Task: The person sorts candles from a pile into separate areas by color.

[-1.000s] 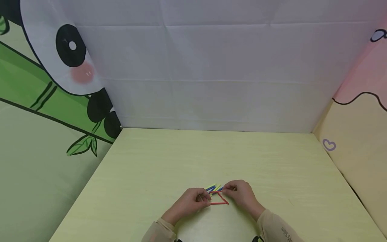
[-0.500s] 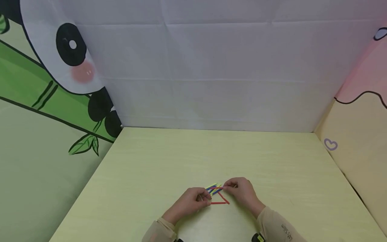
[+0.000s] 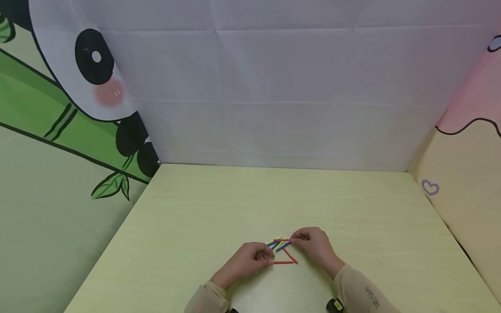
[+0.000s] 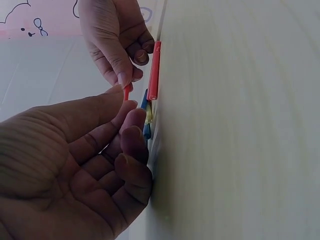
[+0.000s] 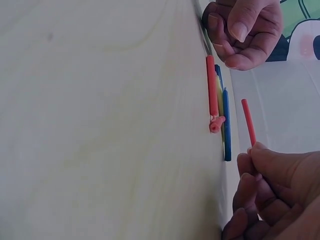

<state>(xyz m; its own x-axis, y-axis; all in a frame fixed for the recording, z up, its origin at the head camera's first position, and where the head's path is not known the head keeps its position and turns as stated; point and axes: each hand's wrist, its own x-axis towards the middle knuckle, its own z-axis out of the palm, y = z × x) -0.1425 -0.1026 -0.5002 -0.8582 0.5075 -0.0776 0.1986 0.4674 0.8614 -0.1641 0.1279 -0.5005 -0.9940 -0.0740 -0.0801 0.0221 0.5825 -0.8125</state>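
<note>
My right hand [image 3: 311, 245] pinches one end of a thin red stick [image 5: 248, 122] between thumb and fingers, raised over the table. Its other end points left. My left hand [image 3: 252, 258] is low at the table with fingers loosely curled; nothing shows between thumb and fingers in the right wrist view. Beside its fingertips lies another red stick [image 3: 283, 262], and a slanting red stick [image 3: 290, 255] meets that one's right end in a sharp corner. Just behind them are several blue sticks [image 3: 283, 247] and yellow sticks, side by side at a slant. The left fingers partly hide the pile.
The pale wooden table [image 3: 219, 204] runs back to a grey-white cloth wall [image 3: 274, 87]. Printed panels stand at both sides, a green one [image 3: 47, 217] on the left and a pink and tan one [image 3: 465, 182] on the right.
My right hand has moved slightly back and to the right, carrying the red stick away from the left hand over the blue and yellow sticks. The left hand has barely moved.
</note>
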